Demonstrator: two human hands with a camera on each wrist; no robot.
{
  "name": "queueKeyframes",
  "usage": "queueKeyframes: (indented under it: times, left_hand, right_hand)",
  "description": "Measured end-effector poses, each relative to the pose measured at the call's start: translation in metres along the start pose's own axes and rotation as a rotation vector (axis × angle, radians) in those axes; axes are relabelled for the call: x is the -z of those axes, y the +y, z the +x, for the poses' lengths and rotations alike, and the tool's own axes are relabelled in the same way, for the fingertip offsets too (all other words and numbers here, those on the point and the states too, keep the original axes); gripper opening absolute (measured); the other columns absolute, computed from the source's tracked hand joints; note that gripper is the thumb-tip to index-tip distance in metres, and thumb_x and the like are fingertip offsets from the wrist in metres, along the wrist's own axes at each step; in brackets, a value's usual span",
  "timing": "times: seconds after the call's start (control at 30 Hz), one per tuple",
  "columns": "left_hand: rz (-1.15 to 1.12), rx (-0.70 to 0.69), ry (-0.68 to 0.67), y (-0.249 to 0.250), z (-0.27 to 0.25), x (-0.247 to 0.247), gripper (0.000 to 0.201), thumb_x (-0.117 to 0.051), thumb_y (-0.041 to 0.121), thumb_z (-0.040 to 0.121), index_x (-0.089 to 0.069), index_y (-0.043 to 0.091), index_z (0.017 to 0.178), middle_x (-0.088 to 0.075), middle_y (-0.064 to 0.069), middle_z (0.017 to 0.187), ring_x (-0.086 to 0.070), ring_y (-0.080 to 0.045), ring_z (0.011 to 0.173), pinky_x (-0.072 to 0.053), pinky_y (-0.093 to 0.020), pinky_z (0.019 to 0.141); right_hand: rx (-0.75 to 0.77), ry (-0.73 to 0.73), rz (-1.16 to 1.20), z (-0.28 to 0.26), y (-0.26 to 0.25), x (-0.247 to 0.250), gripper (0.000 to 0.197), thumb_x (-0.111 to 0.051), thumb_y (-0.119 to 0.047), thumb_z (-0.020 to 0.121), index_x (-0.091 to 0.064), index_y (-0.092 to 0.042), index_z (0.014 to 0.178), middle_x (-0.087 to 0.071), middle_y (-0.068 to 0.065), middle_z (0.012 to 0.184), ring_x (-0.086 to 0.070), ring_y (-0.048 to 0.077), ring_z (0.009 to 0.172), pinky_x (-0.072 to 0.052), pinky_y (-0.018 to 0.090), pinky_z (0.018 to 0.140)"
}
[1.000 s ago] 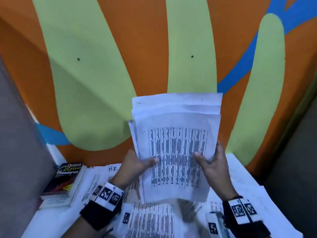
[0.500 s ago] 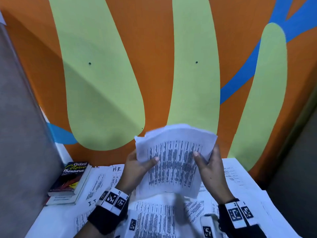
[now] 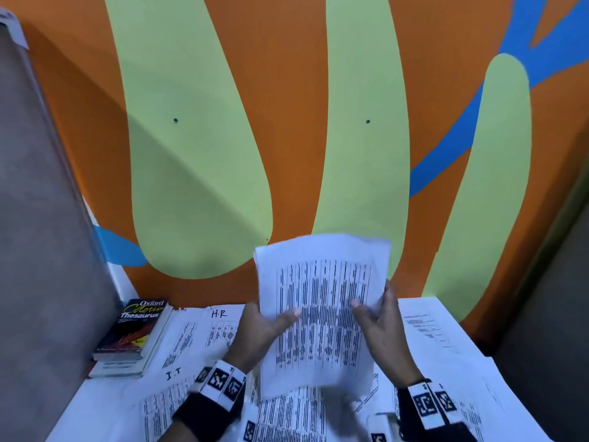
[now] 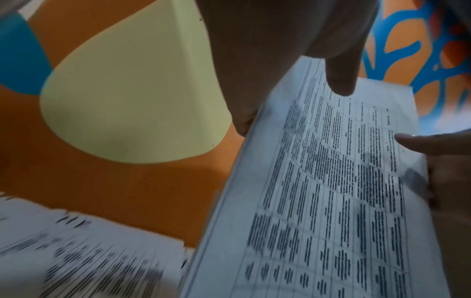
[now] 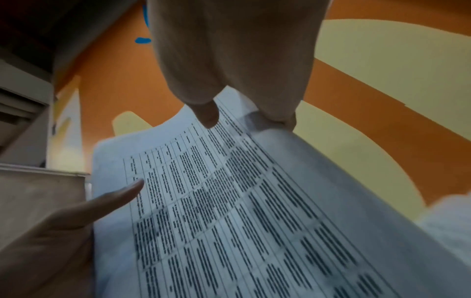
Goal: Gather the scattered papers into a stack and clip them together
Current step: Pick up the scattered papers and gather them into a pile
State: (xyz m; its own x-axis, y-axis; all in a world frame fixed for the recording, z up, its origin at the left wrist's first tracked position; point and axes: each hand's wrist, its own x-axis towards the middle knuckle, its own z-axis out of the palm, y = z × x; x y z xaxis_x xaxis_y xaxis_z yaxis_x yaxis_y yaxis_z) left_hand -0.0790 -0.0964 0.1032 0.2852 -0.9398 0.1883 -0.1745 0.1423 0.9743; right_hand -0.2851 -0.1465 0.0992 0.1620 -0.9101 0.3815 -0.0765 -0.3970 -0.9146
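Observation:
A stack of printed papers [image 3: 322, 314] stands upright above the table, held between both hands. My left hand [image 3: 264, 323] grips its left edge, thumb on the front sheet. My right hand [image 3: 379, 317] grips the right edge the same way. In the left wrist view the stack of papers [image 4: 331, 191] runs under my left thumb [image 4: 341, 80]. The right wrist view shows the same stack [image 5: 229, 201] pinched under my right thumb [image 5: 206, 115]. More printed sheets [image 3: 287, 416] lie flat on the table below. No clip is clearly visible.
Sheets marked H.R [image 3: 220, 327] and I.T [image 3: 173, 374] lie on the white table [image 3: 462, 362]. A thesaurus [image 3: 134, 330] rests on another book at the left. An orange and green wall [image 3: 287, 138] rises just behind; grey panels flank both sides.
The stack has dropped lower toward the table and its uneven top edges have drawn level. Both hands kept their grip on the sides.

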Motion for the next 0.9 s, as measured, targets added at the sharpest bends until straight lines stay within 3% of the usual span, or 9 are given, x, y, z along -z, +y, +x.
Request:
queueKeyframes:
  times: [0.07, 0.13, 0.27, 0.33, 0.4, 0.5, 0.6, 0.7, 0.9]
  left_hand:
    - [-0.009, 0.011, -0.039, -0.021, -0.006, -0.002, 0.034, -0.081, 0.035, 0.068, -0.065, 0.019, 0.093, -0.074, -0.004, 0.089, -0.069, -0.024, 0.089, -0.057, -0.026, 0.074]
    - [0.050, 0.020, -0.041, -0.032, -0.007, -0.008, 0.036, -0.080, 0.040, 0.066, -0.067, 0.019, 0.092, -0.074, -0.009, 0.088, -0.070, -0.024, 0.086, -0.056, -0.024, 0.070]
    - [0.069, -0.016, 0.097, -0.026, 0.000, -0.006, 0.011, -0.074, 0.027, 0.078, -0.066, 0.024, 0.084, -0.071, 0.007, 0.080, -0.068, 0.000, 0.073, -0.047, -0.018, 0.065]
    - [0.055, -0.032, 0.117, -0.019, 0.003, -0.001, 0.020, -0.074, 0.030, 0.078, -0.064, 0.014, 0.085, -0.070, -0.001, 0.078, -0.067, -0.012, 0.070, -0.046, -0.013, 0.056]
    - [0.105, -0.015, 0.102, -0.020, 0.005, 0.002, 0.029, -0.070, 0.027, 0.082, -0.054, 0.015, 0.062, -0.056, 0.002, 0.050, -0.050, -0.010, 0.047, -0.039, -0.015, 0.042]
    - [0.141, 0.084, 0.151, -0.043, 0.003, 0.010, 0.046, -0.063, 0.027, 0.087, -0.038, 0.020, 0.049, -0.032, 0.007, 0.031, -0.028, -0.003, 0.032, -0.024, -0.021, 0.043]
    - [0.124, 0.132, 0.327, -0.057, 0.004, 0.038, 0.045, -0.062, 0.028, 0.088, -0.042, 0.014, 0.050, -0.031, 0.009, 0.037, -0.025, -0.005, 0.032, -0.021, -0.020, 0.041]
    - [0.178, 0.066, 0.540, -0.047, 0.002, 0.079, 0.045, -0.061, 0.024, 0.089, -0.040, 0.012, 0.051, -0.028, 0.000, 0.042, -0.025, -0.006, 0.030, -0.018, -0.019, 0.037]
    - [0.170, -0.017, 0.834, -0.042, -0.014, 0.142, 0.031, -0.061, 0.023, 0.090, -0.060, -0.002, 0.071, -0.054, -0.007, 0.071, -0.045, -0.008, 0.065, -0.034, -0.032, 0.060]
  right_hand:
    - [-0.080, -0.011, -0.069, -0.009, 0.013, -0.006, 0.040, -0.053, -0.012, 0.095, -0.031, -0.024, 0.126, -0.048, -0.018, 0.110, -0.049, -0.023, 0.094, -0.039, -0.003, 0.077]
    - [-0.124, 0.023, -0.149, -0.011, 0.028, -0.009, 0.032, -0.049, -0.014, 0.097, -0.032, -0.026, 0.122, -0.045, -0.014, 0.091, -0.049, -0.002, 0.083, -0.040, 0.016, 0.074]
    - [-0.048, 0.040, -0.191, -0.001, 0.015, -0.015, 0.009, -0.041, -0.012, 0.100, -0.039, -0.018, 0.106, -0.031, -0.006, 0.069, -0.037, 0.002, 0.057, -0.032, 0.021, 0.058]
    - [-0.009, 0.043, -0.148, 0.005, 0.001, -0.018, 0.015, -0.045, -0.011, 0.099, -0.037, -0.017, 0.110, -0.040, -0.011, 0.077, -0.047, -0.011, 0.065, -0.037, 0.011, 0.062]
    - [-0.062, 0.037, -0.170, 0.009, 0.006, -0.020, 0.033, -0.052, -0.016, 0.096, -0.033, -0.016, 0.124, -0.049, -0.010, 0.101, -0.050, -0.015, 0.090, -0.043, 0.007, 0.077]
    - [-0.336, -0.033, -0.432, -0.002, 0.045, -0.020, 0.068, -0.063, -0.026, 0.088, -0.027, -0.006, 0.143, -0.042, 0.019, 0.136, -0.041, 0.030, 0.128, -0.039, 0.039, 0.107]
    - [-0.609, -0.220, -0.681, -0.033, 0.078, -0.020, 0.070, -0.063, -0.034, 0.087, -0.030, -0.006, 0.143, -0.036, 0.025, 0.135, -0.044, 0.040, 0.123, -0.041, 0.041, 0.102]
    - [-0.609, -0.344, -0.796, -0.061, 0.086, -0.022, 0.064, -0.058, -0.047, 0.086, -0.041, -0.010, 0.135, -0.042, 0.019, 0.127, -0.052, 0.035, 0.115, -0.046, 0.038, 0.098]
    - [-0.671, -0.424, -0.884, -0.084, 0.103, -0.062, 0.106, -0.066, -0.067, 0.068, -0.020, -0.009, 0.143, -0.033, 0.024, 0.139, -0.044, 0.041, 0.121, -0.044, 0.043, 0.089]
